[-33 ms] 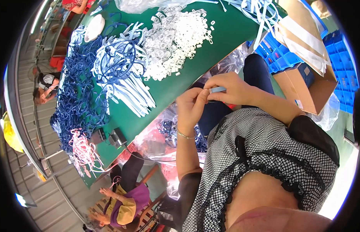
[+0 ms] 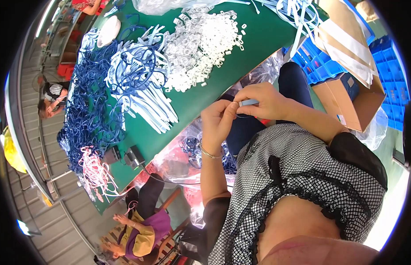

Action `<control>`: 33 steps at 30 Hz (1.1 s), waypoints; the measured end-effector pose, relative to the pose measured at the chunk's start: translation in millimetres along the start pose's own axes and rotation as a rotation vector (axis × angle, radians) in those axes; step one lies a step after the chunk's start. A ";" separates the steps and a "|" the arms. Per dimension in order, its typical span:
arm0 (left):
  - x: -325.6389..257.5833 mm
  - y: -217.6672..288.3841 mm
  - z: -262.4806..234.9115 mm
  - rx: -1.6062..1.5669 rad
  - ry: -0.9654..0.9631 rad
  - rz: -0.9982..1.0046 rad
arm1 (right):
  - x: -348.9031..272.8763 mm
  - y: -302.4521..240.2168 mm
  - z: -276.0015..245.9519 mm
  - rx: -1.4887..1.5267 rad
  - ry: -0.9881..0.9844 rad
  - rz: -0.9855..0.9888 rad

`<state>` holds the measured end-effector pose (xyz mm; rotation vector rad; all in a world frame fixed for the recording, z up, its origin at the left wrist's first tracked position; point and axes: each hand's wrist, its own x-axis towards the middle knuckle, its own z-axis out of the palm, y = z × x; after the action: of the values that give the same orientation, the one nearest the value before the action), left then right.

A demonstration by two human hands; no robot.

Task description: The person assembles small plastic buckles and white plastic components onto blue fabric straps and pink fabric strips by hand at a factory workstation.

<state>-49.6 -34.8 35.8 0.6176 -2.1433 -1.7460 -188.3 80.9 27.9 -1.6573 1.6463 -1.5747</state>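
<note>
Over my lap, just off the table's edge, both hands meet fingertip to fingertip. A short length of light blue strap [image 2: 248,102] shows between them. My right hand [image 2: 268,100] is closed on the strap, its fingers curled around it. The thumb and forefinger of my left hand [image 2: 218,121] pinch at the strap's other end; whatever sits right at the fingertips is hidden. On the green table [image 2: 192,108] nearby lie a bundle of pale blue ribbed straps [image 2: 150,110] and a heap of small white and clear plastic buckles [image 2: 205,48].
Dark blue cords [image 2: 88,101] are heaped along the table's far left, with pink cords [image 2: 97,172] and a small black device [image 2: 134,157] near the corner. At the right stand a cardboard box [image 2: 342,99] and blue crates [image 2: 393,84]. A seated person [image 2: 143,234] works at lower left.
</note>
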 end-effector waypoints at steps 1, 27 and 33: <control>0.4 1.6 -3.4 0.025 0.011 0.016 | 0.2 -0.1 -0.4 0.003 -0.004 -0.005; 72.1 -10.0 -99.6 0.588 0.502 0.229 | -9.4 21.0 -8.6 0.381 0.017 0.458; 12.2 1.1 -22.5 -0.543 0.352 -0.022 | 4.0 2.2 -1.8 0.591 0.215 0.488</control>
<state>-49.1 -59.7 41.3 0.7244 -1.3560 -1.9425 -192.0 77.8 28.5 -0.7478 1.3439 -1.7741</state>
